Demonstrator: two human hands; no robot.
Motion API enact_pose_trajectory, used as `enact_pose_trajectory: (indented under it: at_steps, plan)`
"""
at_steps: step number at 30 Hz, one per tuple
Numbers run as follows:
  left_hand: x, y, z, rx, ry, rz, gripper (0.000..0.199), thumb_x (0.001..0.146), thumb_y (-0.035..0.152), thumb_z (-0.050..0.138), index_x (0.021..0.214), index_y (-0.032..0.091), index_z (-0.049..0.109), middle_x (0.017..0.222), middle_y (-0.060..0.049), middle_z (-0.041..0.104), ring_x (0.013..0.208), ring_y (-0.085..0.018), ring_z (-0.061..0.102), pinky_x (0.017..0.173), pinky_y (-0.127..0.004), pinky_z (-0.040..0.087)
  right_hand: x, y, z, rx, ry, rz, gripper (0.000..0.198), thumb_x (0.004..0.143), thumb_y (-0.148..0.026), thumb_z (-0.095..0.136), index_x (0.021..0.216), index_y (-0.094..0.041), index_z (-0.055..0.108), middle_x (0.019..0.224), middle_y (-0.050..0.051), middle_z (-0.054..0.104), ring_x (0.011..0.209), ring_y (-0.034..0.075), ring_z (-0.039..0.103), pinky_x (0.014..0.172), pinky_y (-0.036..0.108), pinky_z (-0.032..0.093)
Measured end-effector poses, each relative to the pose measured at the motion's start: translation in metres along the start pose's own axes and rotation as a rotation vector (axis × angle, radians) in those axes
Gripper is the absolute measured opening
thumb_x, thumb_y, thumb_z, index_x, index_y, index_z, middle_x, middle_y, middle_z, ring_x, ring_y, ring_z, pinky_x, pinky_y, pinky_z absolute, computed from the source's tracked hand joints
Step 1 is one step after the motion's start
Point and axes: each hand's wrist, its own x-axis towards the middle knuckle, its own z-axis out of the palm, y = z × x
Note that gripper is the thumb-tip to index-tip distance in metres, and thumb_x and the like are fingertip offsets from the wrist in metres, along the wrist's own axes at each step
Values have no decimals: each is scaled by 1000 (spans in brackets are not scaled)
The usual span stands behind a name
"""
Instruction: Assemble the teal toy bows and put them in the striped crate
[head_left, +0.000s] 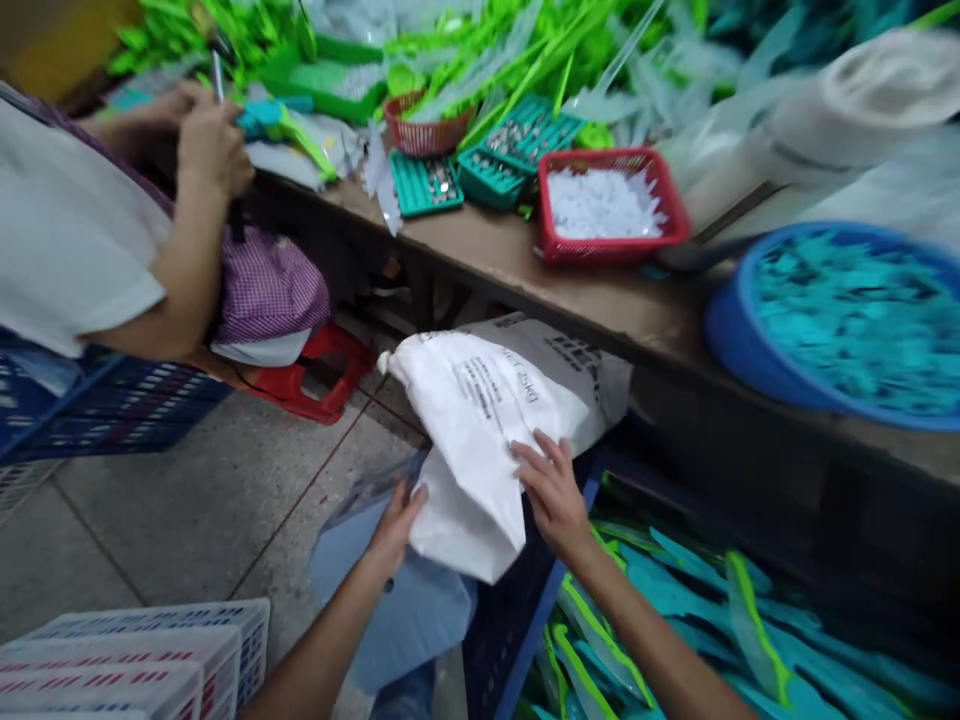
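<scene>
Head view: hands (397, 522) (553, 492) touch white sack (474, 430); crate (543, 608) holds teal pieces (667, 585).

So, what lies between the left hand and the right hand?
The near end of the white sack lies between the left hand and the right hand, in the head view.

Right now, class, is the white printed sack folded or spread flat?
Folded: the white printed sack bends along a crease, its lower part slanting between the left hand and the right hand.
</scene>
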Motion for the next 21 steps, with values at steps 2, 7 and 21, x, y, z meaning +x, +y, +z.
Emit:
enact_pose_trajectory:
  at_steps: [2,7,21]
  plan:
    - [-19,23,9,-115,-145,-36,59,82,47,58,127,9,52,113,-18,67,98,-27,66,81,-36,53,-10,-30,-15,94,75,60,21,91,-19,42,92,-21,62,126,7,61,138,24,33,110,56,30]
    - [-82,38,20,239,-5,204,37,81,33,57,106,8,66,102,-15,71,95,-26,65,85,-35,49,-32,-84,-83,151,15,418,29,89,-36,46,104,-21,66,114,10,67,116,25,58,96,44,49]
    - [-249,17,20,813,75,269,31,89,32,46,110,19,66,94,-8,72,87,-22,65,73,-27,44,-71,-88,-212,140,938,1137,46,54,-41,73,91,-15,62,85,5,67,84,22,61,79,38,51]
